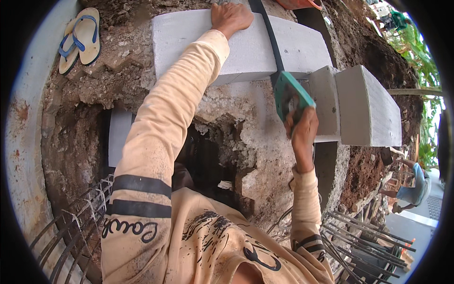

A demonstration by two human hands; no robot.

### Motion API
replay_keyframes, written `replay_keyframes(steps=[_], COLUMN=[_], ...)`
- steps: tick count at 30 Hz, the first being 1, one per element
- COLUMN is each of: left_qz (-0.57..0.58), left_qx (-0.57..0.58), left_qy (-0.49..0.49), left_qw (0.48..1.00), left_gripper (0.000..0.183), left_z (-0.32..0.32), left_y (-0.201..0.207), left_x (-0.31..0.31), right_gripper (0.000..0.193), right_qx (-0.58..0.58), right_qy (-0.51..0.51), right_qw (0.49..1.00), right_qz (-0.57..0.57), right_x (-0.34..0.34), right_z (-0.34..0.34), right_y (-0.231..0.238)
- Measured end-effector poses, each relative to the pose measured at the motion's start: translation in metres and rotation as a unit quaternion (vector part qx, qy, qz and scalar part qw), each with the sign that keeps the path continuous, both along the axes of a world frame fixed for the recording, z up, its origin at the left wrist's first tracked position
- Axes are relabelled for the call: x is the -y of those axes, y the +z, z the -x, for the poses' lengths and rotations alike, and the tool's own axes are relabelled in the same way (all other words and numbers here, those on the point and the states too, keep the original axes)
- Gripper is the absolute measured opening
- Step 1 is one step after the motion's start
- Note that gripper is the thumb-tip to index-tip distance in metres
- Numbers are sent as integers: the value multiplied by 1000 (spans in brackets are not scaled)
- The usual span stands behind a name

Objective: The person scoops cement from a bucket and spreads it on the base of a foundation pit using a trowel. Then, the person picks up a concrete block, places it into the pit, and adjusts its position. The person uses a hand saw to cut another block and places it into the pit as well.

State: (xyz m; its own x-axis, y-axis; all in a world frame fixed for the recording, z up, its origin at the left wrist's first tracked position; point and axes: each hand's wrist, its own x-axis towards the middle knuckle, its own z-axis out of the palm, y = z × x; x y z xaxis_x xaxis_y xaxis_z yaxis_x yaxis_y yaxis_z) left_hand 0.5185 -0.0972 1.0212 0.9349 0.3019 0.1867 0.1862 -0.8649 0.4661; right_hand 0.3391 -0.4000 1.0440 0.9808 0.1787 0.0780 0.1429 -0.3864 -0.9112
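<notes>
A long, pale grey lightweight concrete block lies across the top middle. My left hand is closed over its far edge, with the fingertips partly hidden. My right hand is wrapped round the green handle of a handsaw. The dark saw blade runs away from me across the block, to the right of my left hand. A narrow line of it shows against the pale surface; how deep it sits in the block I cannot tell.
More pale blocks stand to the right. Below me is a dark pit with rough, broken edges. Steel bars stick up at the lower left, others at the lower right. Sandals lie at upper left. Another person is at far right.
</notes>
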Motion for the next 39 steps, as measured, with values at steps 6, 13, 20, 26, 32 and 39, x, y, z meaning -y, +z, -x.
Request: replay_keyframes(steps=[6,13,20,26,32,39], left_qz=[8,7,-3,16,16,39], left_qx=[57,3,46,7,30,23], left_qy=[31,28,31,32,32,47], left_qw=[998,1000,998,999,999,998], left_gripper=[43,41,42,42,43,42], left_z=[0,-1,5,-2,0,-4], left_y=[4,-2,-6,-4,-2,-5], left_x=[-22,7,-22,1,-23,-10], right_gripper=[71,62,62,93,51,85], right_qx=[-26,-48,-28,-75,-6,-45], right_qy=[-18,-16,-14,-96,3,-106], right_qw=[999,999,999,992,1000,993], right_qz=[-34,-6,9,-27,-7,-31], right_x=[58,73,36,89,-10,102], right_z=[82,56,62,142,10,174], right_y=[-29,-35,-23,-13,-12,-24])
